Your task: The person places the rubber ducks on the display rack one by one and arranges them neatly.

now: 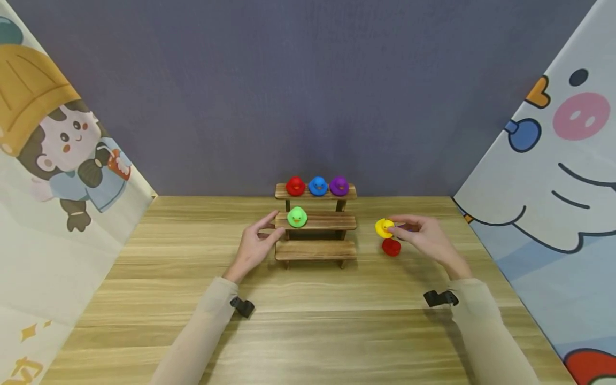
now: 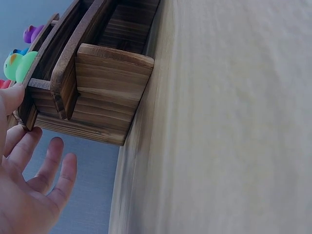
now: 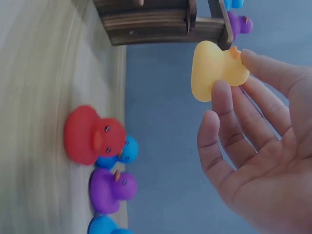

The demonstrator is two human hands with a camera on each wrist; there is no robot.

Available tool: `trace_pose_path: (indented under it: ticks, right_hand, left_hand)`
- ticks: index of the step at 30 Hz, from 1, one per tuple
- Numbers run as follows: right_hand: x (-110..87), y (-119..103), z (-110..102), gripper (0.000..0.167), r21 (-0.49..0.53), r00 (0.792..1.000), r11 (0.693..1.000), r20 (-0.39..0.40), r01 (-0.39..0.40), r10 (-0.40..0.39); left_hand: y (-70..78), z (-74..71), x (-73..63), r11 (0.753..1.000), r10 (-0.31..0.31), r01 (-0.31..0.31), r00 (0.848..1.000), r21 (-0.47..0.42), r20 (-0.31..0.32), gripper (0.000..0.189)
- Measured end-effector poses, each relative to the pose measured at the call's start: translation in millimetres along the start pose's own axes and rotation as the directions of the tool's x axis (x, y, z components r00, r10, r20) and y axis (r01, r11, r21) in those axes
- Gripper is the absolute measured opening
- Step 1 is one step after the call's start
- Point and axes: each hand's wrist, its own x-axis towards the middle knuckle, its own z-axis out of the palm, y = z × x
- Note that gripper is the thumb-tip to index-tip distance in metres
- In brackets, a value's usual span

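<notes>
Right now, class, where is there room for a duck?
Bare: bottom shelf; middle shelf right of the green duck; tabletop between the sleeves. Crowded: top shelf, holding three ducks, and behind the lower red duck, where more sit.

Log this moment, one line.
right fingers pinch yellow duck; left fingers touch rack; middle shelf: green duck; top shelf: red duck, blue duck, purple duck

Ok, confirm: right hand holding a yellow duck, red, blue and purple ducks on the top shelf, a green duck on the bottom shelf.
Wrong shelf: the head view shows the green duck on the middle shelf, not the bottom shelf. The rest stands: the right hand holds the yellow duck; the red duck, blue duck and purple duck sit on the top shelf.
</notes>
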Motion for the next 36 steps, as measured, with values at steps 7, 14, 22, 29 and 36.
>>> trace_pose_path:
  ticks: [7,14,22,29,36]
  right_hand:
    - [9.1,-21.3,6.0,0.042,0.031,0.997,0.997,0.038,0.066,-0.068]
    - [22.3,-39.6,16.1,0.040,0.067,0.992,0.993,0.071,0.100,-0.105]
    - [39.3,-60.0,34.5,0.039,0.082,0.985,0.985,0.081,0.149,-0.155]
    - [48.6,-76.1,50.3,0.037,0.123,0.972,0.974,0.114,0.190,-0.204]
    - [56.4,-85.5,65.0,0.039,0.091,0.965,0.971,0.126,0.220,-0.231]
  left_hand:
    - [0.5,0.1,0.0,1.000,0.001,-0.001,1.000,0.003,0.010,0.059]
    - [0.8,0.3,1.0,1.000,0.000,0.000,1.000,0.004,0.018,0.059]
    - [-0.4,-0.1,1.9,1.000,0.002,-0.002,1.000,0.011,0.008,0.059]
    - [-0.1,-0.1,1.8,1.000,-0.004,0.004,1.000,0.008,0.011,0.059]
    - [-0.9,0.5,0.7,1.000,-0.007,0.007,1.000,0.003,0.014,0.059]
